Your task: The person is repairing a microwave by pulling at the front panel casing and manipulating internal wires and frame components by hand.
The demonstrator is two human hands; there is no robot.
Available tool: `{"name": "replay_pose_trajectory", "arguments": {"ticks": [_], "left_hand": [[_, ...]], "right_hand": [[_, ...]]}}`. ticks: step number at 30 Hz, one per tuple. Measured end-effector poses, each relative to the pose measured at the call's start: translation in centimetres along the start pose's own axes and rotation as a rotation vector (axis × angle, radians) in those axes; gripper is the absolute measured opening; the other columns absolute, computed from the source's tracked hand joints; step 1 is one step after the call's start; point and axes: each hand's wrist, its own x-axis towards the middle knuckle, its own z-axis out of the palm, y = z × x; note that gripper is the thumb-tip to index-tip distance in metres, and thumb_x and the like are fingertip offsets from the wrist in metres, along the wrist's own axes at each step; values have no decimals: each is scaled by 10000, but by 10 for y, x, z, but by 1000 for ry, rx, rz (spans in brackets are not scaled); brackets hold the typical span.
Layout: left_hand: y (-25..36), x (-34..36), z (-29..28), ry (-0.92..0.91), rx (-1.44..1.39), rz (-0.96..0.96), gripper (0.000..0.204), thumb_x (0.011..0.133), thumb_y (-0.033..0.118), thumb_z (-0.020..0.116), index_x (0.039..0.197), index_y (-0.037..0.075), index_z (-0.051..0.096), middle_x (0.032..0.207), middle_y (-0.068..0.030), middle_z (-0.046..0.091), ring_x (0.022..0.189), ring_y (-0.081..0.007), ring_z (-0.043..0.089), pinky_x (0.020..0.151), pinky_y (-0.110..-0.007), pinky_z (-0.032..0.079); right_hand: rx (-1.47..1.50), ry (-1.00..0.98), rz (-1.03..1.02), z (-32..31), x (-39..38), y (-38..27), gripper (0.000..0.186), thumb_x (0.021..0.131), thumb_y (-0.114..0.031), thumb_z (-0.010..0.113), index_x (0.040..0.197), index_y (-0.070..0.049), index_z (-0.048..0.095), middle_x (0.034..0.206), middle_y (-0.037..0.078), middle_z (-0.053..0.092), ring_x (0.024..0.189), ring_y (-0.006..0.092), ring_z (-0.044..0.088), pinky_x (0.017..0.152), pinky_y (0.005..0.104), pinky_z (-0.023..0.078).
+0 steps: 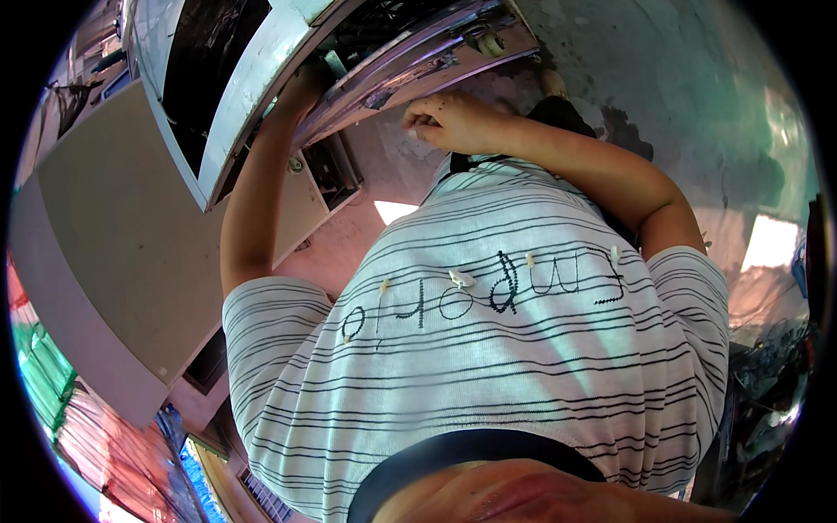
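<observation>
My left hand reaches into the opening of a white metal cabinet, between its frame and a worn panel. Its fingers are in shadow and hidden. Just outside that panel, which has a scuffed, pinkish face and shiny strips along its edge, is my right hand. Its fingers are curled in toward the thumb. Whether something small lies in them, I cannot make out. A small pale-green piece shows inside the opening, near my left hand. A round fitting sits at the panel's far end.
A large beige flat-sided box stands at the left, with a dark open compartment at its end. Red and green bundles lie at the lower left. Dark piled material is at the right. The concrete floor is stained.
</observation>
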Motion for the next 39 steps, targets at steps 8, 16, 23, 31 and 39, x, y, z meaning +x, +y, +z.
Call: {"name": "replay_pose_trajectory", "arguments": {"ticks": [8, 16, 23, 31, 39], "left_hand": [[-28, -13, 3, 139, 114, 240, 310, 943, 196, 455, 1155, 73, 645, 1123, -158, 661, 983, -242, 644, 832, -351, 471], [-14, -40, 5, 334, -9, 46, 327, 937, 306, 562, 1196, 122, 636, 1160, -151, 642, 1055, -299, 624, 889, -348, 468], [-13, -34, 10, 459, -128, 154, 271, 927, 258, 600, 1136, 104, 676, 1010, -166, 691, 893, -219, 689, 747, -322, 507], [-8, -37, 8, 560, 221, 238, 242, 925, 237, 574, 1092, 106, 689, 976, -166, 681, 876, -317, 671, 720, -365, 519], [-45, -23, 8, 367, 390, 341, 326, 966, 284, 466, 1264, 203, 571, 1237, -106, 591, 1052, -342, 596, 867, -402, 484]], "right_hand": [[-34, 12, -37, -3, 1, -1, 198, 840, -246, 604, 957, -98, 664, 906, 70, 678, 845, 250, 652, 762, 363, 499], [-1, -33, -13, -1, 4, -4, 212, 850, -264, 608, 971, -100, 665, 894, 46, 677, 857, 223, 650, 767, 357, 497], [-42, -117, 31, 3, 4, -10, 210, 850, -269, 610, 973, -108, 665, 883, 31, 678, 848, 215, 646, 763, 354, 496], [4, -48, 17, 1, 2, -1, 197, 839, -256, 617, 946, -97, 663, 860, 46, 674, 817, 220, 646, 739, 355, 495], [-41, -64, 0, 2, 5, -7, 200, 842, -257, 616, 953, -98, 664, 853, 44, 669, 821, 227, 645, 742, 359, 494]]}}
